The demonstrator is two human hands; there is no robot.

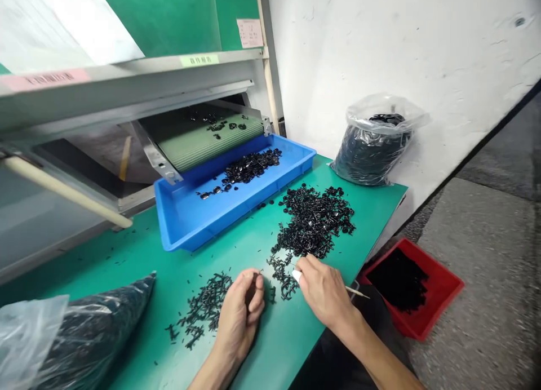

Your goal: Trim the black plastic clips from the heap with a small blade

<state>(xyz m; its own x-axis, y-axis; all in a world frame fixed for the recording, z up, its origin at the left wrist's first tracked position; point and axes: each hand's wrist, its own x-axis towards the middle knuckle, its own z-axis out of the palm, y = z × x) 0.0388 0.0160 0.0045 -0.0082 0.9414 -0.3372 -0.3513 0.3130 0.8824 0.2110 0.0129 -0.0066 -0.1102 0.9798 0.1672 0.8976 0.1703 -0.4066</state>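
My left hand [245, 305] rests on its side on the green table, fingers curled inward. What they hold, if anything, is hidden. Beside it lies a pile of small black branched plastic pieces [207, 300]. My right hand [323, 288] is closed around a thin pick-like tool [358, 292], whose pale rear end sticks out behind the palm. Something white shows at the thumb. Under its fingertips is a loose cluster of black pieces [284, 277], joining a larger heap of small black plastic parts [315, 218] further back.
A blue tray [220, 224] with glossy black parts sits below a green conveyor belt [211, 142]. Filled clear bags stand at the back right [372, 147] and lie at the front left [97, 328]. A red bin [443, 286] with black pieces is beyond the table's right edge.
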